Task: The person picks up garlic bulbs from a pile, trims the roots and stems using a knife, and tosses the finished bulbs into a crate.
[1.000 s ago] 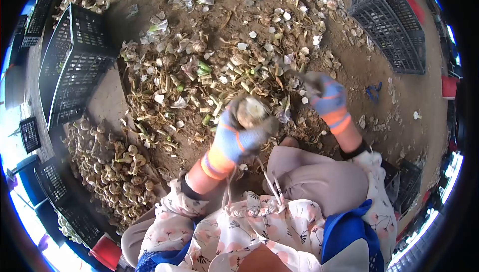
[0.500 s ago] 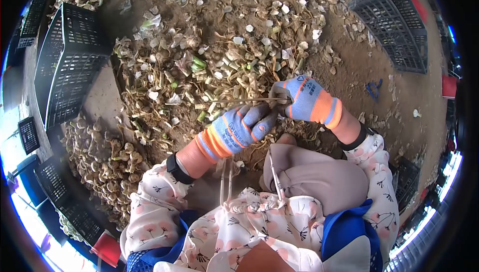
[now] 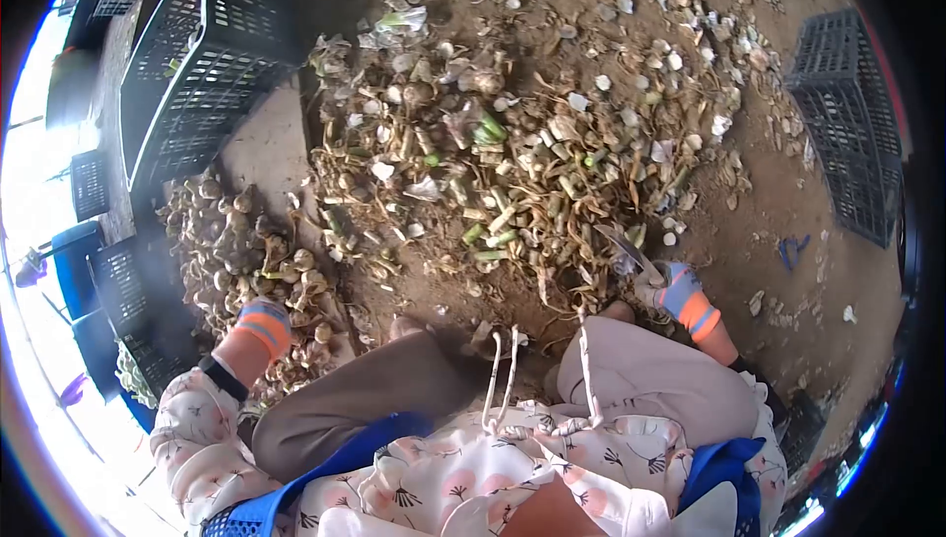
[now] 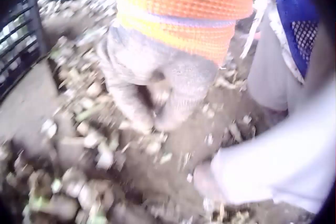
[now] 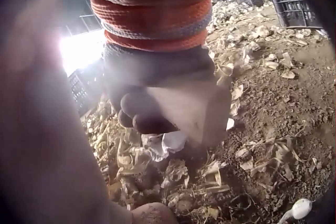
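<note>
My left hand [image 3: 262, 328], in a striped glove with a grey palm, is over the near edge of a heap of garlic bulbs [image 3: 236, 241] in the head view. In the left wrist view its thumb and fingers [image 4: 181, 103] curve towards each other. Something tan shows in the small gap; I cannot tell whether that is a bulb in the hand. By the right knee, my right hand [image 3: 680, 296] grips a knife [image 3: 631, 249] whose dark curved blade points up and left over the trimmings. The right wrist view shows its pale handle [image 5: 191, 106] under curled fingers.
Cut stems and skins [image 3: 532, 182] cover the ground ahead. A black plastic crate [image 3: 222, 64] stands tilted at the left, another crate [image 3: 843, 123] at the right. A blue object [image 3: 792, 251] lies on the soil. The person's bent legs [image 3: 641, 369] frame the near side.
The hands were together in front of the body, the left holding a garlic bulb a second ago. The left has swung left to the heap; the right has drawn back right with the knife.
</note>
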A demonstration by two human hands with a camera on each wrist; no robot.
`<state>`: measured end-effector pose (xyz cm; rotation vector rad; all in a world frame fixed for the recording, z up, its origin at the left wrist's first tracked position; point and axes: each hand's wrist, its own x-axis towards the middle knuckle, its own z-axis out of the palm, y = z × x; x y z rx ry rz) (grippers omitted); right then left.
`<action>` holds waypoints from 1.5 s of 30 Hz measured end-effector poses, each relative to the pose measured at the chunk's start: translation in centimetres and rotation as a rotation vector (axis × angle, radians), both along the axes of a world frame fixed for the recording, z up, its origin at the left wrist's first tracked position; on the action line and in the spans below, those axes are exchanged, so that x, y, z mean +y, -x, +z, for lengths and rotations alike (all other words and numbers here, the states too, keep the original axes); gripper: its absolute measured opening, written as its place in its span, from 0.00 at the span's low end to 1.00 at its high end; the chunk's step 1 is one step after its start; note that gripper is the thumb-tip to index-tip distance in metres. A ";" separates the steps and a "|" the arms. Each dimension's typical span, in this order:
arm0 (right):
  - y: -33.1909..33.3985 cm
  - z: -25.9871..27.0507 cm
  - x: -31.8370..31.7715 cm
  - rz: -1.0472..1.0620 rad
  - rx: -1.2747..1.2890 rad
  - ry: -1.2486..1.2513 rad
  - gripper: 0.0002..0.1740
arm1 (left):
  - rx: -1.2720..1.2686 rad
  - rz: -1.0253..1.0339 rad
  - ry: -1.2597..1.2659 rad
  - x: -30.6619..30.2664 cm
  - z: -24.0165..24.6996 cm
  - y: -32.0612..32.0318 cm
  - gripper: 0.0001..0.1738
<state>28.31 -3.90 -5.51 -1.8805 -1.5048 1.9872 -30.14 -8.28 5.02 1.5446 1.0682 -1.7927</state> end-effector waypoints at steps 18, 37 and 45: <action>4.0 5.3 2.3 -0.074 -0.101 -0.385 0.08 | -1.321 1.053 -1.082 20.1 -9.6 -14.4 0.25; 5.3 7.0 5.3 -0.381 0.321 -0.489 0.06 | -1.095 0.875 -1.111 15.8 -4.8 -24.4 0.27; 3.3 6.5 0.3 -0.533 0.105 -0.410 0.06 | -0.627 0.341 -0.885 27.2 -10.9 -26.4 0.44</action>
